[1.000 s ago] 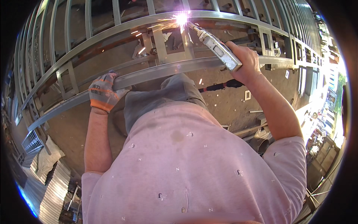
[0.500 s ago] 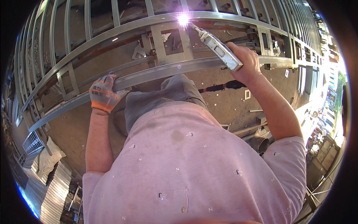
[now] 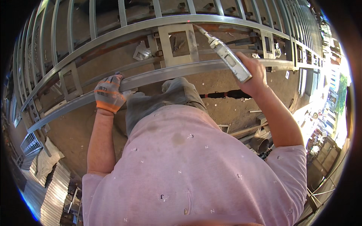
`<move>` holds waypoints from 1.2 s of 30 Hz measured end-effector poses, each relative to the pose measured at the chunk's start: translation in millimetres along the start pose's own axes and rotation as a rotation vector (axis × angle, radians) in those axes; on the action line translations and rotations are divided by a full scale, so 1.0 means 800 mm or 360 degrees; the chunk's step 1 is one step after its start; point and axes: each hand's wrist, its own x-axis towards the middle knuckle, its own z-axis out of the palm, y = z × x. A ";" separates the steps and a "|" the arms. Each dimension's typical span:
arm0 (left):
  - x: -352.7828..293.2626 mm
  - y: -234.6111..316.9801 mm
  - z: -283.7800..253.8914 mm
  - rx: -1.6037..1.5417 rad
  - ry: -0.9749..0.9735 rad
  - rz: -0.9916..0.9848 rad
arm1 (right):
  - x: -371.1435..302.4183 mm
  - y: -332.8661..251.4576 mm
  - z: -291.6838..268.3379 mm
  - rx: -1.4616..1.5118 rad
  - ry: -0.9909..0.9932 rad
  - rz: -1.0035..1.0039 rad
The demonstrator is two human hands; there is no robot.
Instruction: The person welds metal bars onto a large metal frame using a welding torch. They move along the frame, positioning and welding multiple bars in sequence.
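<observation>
My right hand [image 3: 254, 77], bare, is wrapped round the body of a silver handheld laser welding gun [image 3: 230, 61]. Its narrow nozzle points up and left, close to the far metal rail [image 3: 143, 27], where a small red light dot shows. Below the dot, a flat plate with a rectangular opening [image 3: 165, 46] spans between the far rail and the near rail [image 3: 169, 72]. My left hand [image 3: 109, 93] wears a grey and orange glove and is closed over the near rail, left of my knees. The undersides of its fingers are hidden.
Rows of upright metal bars [image 3: 92, 20] run beyond the far rail. Another opened plate [image 3: 70, 81] sits at left. A dark cable [image 3: 226, 94] passes right of my legs. Corrugated sheets [image 3: 55, 188] and a pale sack [image 3: 49, 160] lie lower left; a metal pipe [image 3: 259, 144] lies at right.
The bright welding flash at the far rail has gone out, leaving a red dot. My right hand and the welding gun have shifted slightly right and toward me. My left hand still grips the rail.
</observation>
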 end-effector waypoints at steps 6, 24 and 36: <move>-0.002 -0.004 0.006 0.0032 -0.0029 -0.0007 | 0.027 -0.050 0.017 -0.0137 -0.0157 -0.0156; -0.004 -0.004 0.007 0.0014 -0.0030 -0.0004 | 0.061 -0.080 0.037 -0.0260 -0.0138 -0.0138; -0.003 -0.002 0.006 -0.0037 -0.0053 -0.0026 | 0.061 -0.078 0.040 -0.0252 -0.0097 -0.0141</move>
